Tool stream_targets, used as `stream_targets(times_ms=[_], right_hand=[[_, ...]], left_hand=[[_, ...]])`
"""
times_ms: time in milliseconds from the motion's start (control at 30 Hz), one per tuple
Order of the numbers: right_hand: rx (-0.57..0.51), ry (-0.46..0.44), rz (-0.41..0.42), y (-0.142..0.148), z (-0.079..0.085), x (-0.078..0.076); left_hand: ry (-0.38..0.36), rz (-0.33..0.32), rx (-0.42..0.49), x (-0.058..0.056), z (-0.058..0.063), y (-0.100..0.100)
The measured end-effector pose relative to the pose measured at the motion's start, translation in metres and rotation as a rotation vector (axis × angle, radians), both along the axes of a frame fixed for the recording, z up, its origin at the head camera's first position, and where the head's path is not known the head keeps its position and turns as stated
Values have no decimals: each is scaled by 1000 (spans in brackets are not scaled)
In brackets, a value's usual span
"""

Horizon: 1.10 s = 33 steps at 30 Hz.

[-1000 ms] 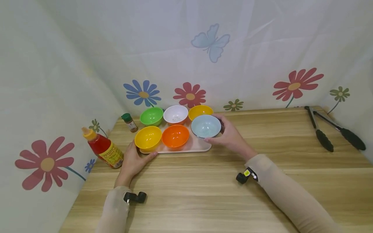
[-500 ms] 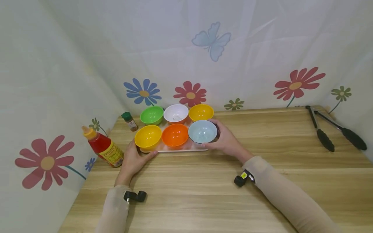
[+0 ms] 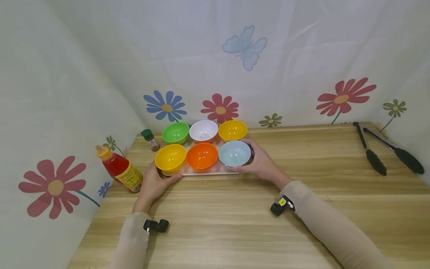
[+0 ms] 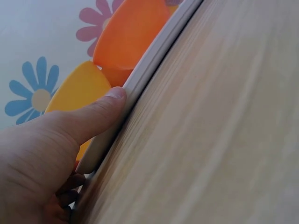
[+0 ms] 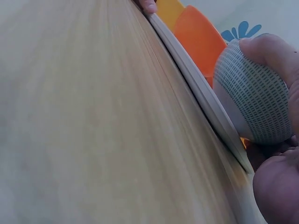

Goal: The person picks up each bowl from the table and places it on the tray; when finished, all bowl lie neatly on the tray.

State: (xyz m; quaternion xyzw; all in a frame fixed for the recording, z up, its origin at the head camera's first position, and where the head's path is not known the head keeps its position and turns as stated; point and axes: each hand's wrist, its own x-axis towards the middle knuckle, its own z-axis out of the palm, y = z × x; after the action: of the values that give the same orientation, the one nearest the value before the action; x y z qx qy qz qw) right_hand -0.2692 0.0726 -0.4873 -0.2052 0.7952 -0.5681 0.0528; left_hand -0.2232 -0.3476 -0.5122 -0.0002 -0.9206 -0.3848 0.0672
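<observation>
My right hand holds a light blue bowl by its right side, at the front right of a long white tray. In the right wrist view this bowl shows a dashed green pattern, and its base meets the tray or nearly so. My left hand grips the tray's left front corner. Its thumb lies along the rim in the left wrist view, with fingers curled around the end. Beside the blue bowl stand an orange bowl and a yellow bowl.
Behind them on the tray are a green bowl, a white bowl and another yellow bowl. A red sauce bottle and a green-capped spice jar stand left. Black-tipped tongs lie far right.
The light blue bowl has come down and toward me in my right hand, from overlapping the back yellow bowl to the front row beside the orange one. My left hand stays at the tray.
</observation>
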Motion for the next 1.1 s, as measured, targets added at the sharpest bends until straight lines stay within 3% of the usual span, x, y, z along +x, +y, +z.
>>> stream_targets(times_ms=[467, 667, 1100], right_hand=[[-14, -51, 77, 8, -6, -3], [-16, -43, 94, 10, -7, -2], [-6, -17, 102, 36, 12, 7]], left_hand=[[-88, 51, 41, 3, 6, 2], [-83, 45, 32, 6, 4, 1], [-91, 32, 27, 3, 0, 9]])
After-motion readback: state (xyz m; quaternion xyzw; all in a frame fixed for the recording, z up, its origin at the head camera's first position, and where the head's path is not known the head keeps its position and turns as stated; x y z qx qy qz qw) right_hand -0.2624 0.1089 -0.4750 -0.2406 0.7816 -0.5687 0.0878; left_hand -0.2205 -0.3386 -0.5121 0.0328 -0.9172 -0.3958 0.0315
